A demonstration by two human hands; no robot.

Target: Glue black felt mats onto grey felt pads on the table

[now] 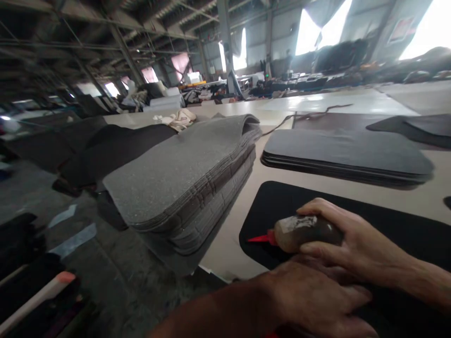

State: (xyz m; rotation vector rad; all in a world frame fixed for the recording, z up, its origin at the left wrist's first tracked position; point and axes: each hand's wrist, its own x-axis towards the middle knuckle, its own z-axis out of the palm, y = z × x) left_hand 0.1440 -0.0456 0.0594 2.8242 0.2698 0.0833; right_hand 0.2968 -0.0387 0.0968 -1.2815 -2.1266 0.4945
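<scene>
My right hand is wrapped round a squeeze bottle with a worn label. The bottle lies tilted to the left, and its red pointed nozzle is over the left end of a black rounded panel; I cannot tell if the tip touches. My left hand crosses just in front of the right hand, low over the panel. Its fingers point right and look apart, with nothing visible in them; their undersides are hidden. A small red patch shows below my left wrist, too little to name.
A thick stack of grey felt-like sheets overhangs the table's left edge. Behind the black panel lies a stack of grey rounded panels. A dark cord trails across the pale table. Dark sheets hang at left.
</scene>
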